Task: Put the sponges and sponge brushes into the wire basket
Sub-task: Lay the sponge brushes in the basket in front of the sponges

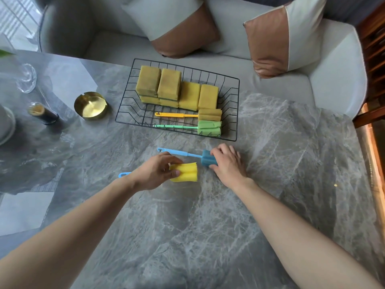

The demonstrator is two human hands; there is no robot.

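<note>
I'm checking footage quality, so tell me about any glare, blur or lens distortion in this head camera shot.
Head view: wide-angle bending curves the table edge and stretches both forearms; window glare washes the table's left side; the left hand on the yellow sponge brush, the right hand on the blue sponge brush and the wire basket stay sharp.

Brass ashtray (91,107) on marble table (270,163); wine glass (26,78); sofa cushions (285,38).

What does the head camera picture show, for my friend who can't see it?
Two hands reach for sponge brushes on a grey marble table: the left hand holds a yellow-headed brush, and the right hand touches a blue brush. Behind them, a wire basket already holds yellow sponges and two more brushes.
</note>
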